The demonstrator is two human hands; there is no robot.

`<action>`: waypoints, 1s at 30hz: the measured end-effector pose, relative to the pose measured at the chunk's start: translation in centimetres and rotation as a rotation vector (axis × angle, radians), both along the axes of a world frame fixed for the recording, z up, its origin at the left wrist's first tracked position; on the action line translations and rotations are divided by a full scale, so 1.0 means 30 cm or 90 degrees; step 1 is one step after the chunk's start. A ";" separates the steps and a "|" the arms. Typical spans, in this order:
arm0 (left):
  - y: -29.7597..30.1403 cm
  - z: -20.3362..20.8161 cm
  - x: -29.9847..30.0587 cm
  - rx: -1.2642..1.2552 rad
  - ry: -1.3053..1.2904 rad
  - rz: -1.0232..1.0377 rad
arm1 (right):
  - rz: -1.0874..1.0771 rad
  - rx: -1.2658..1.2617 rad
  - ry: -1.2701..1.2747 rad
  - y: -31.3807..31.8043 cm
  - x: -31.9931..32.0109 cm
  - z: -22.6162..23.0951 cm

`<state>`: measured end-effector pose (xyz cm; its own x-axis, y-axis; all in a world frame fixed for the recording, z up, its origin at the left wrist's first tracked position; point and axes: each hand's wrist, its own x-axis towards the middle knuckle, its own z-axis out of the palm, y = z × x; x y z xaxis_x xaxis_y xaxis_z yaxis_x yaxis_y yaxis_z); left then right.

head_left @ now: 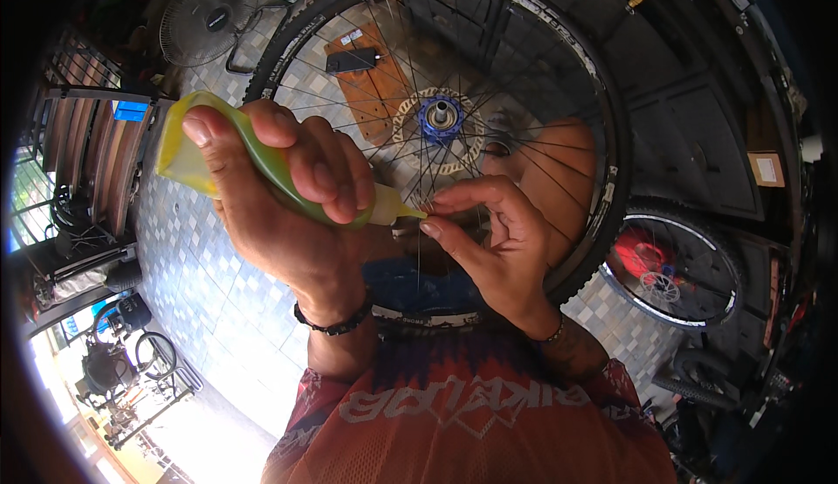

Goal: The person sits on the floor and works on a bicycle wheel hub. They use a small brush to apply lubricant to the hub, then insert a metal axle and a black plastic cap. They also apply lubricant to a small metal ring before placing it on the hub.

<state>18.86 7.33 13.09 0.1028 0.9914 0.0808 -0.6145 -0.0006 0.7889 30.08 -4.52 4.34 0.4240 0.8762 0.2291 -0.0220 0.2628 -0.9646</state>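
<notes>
A soft squeeze bottle (188,139) with yellow-green liquid lies tilted in my left hand (297,187), fingers wrapped round its body. Its pale cap and thin nozzle (408,212) point right. At the nozzle's tip, the thumb and forefinger of my right hand (497,231) come together in a pinch; whatever is between them is too small to make out. Behind both hands is a bicycle wheel with a black knobbly tyre (608,91), thin spokes, a blue hub (441,119) and a disc brake rotor (398,135).
Through the spokes show a bare leg (559,170) and a brown wooden board (349,96) with a black phone (352,60) on it. A second wheel (729,288) lies at the right. A fan (205,21) stands far left on the tiled floor (188,248). Dark cabinets (690,109) line the right.
</notes>
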 end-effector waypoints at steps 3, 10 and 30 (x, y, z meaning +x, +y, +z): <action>0.002 -0.001 -0.005 0.005 -0.011 -0.013 | 0.040 -0.024 -0.008 -0.010 0.006 0.014; -0.003 0.000 0.006 0.045 -0.031 -0.029 | -0.005 0.001 -0.009 0.001 -0.005 -0.003; 0.006 -0.007 0.002 0.050 -0.019 -0.036 | -0.007 -0.006 -0.012 -0.001 0.002 0.001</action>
